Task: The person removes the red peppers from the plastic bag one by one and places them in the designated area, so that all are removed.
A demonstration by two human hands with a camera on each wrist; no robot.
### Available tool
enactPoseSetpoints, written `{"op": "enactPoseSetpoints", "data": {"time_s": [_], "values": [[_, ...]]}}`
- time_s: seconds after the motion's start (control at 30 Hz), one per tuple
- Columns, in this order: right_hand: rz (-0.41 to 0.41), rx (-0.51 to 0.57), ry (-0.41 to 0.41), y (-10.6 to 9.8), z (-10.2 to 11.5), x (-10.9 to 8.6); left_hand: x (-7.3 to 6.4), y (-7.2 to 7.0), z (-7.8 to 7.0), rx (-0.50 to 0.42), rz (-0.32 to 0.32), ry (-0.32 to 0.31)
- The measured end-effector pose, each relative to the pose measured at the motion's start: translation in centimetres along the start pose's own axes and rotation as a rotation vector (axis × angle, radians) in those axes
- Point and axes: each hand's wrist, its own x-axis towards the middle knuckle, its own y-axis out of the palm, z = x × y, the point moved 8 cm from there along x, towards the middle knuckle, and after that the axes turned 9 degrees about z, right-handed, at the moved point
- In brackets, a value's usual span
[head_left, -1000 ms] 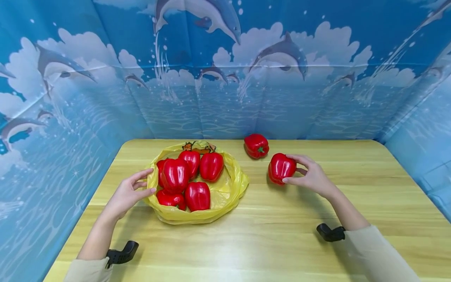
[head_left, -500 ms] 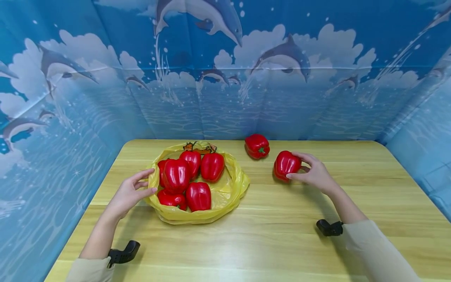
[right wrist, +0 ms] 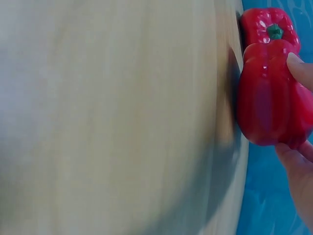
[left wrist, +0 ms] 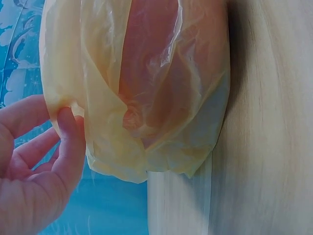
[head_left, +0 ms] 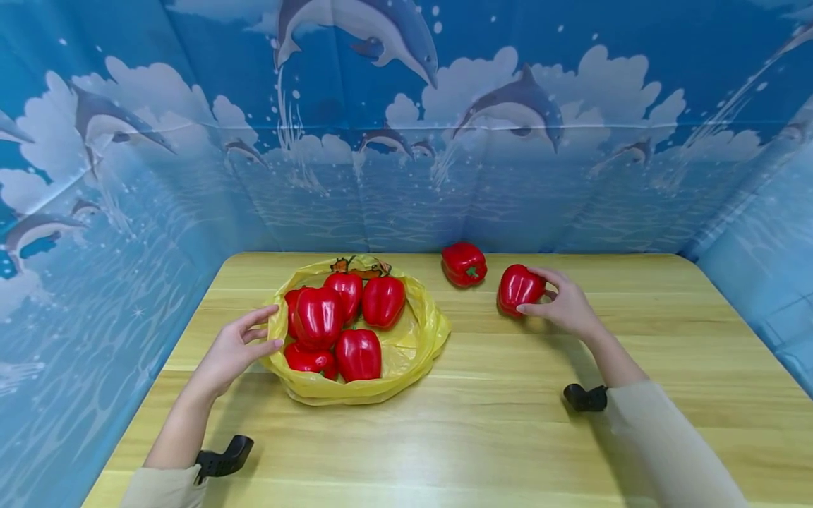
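At the left of the table, a yellow plastic bag [head_left: 406,360] lies with its mouth wide, holding several red bell peppers [head_left: 358,354]. My left hand [head_left: 231,349] pinches the bag's left rim between thumb and fingers; the left wrist view shows the thin plastic [left wrist: 112,132] caught there. Over on the right, my right hand [head_left: 568,307] grips one red bell pepper [head_left: 519,289] between thumb and fingers, its far side hidden from the head view. Just beyond it to the left, another red bell pepper [head_left: 464,264] with a green stem lies on the table.
The light wooden table [head_left: 483,437] has rounded back corners. A blue curtain [head_left: 406,190] printed with dolphins and clouds hangs behind it and along both sides. Black wrist cameras [head_left: 225,457] sit on both forearms.
My right hand has moved the gripped bell pepper slightly right and toward the back of the table. My left hand stays at the bag's rim.
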Motion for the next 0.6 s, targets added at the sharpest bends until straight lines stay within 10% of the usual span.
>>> {"op": "enactPoseSetpoints", "data": {"time_s": [0.6], "values": [[0.034,-0.121,0.032,-0.9,0.0,3.5,0.1,-0.2,0.0,-0.019,-0.001,-0.007]]}}
